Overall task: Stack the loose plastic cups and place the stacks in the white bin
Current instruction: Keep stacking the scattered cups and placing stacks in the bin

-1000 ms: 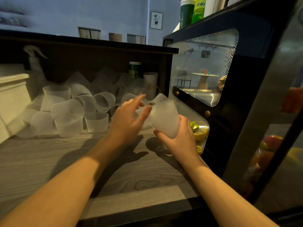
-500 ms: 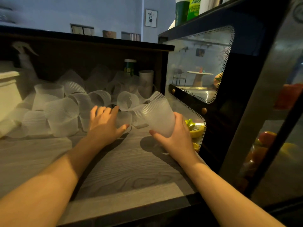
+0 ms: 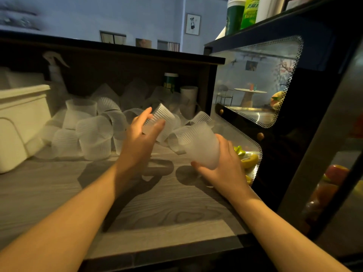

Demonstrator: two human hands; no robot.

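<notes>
Now left hand [image 3: 140,138] grips raised cup [image 3: 163,122], rt hand [image 3: 222,169] grips tilted stack [image 3: 198,144].

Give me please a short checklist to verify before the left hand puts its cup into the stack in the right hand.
1. Left hand holds a loose cup: ok, pinched between thumb and fingers, lifted above the pile.
2. Right hand grips the stack firmly: ok, fingers wrapped round its lower part.
3. Stack's mouth faces the coming cup: ok, it tilts up and left toward the left hand.
4. Cup's base points at that mouth: cannot tell, the cup is blurred.
5. Space between cup and stack is free: ok, they are apart, nothing between.
6. White bin is ready for the stack: cannot tell, only its outer wall shows at the left.
</notes>
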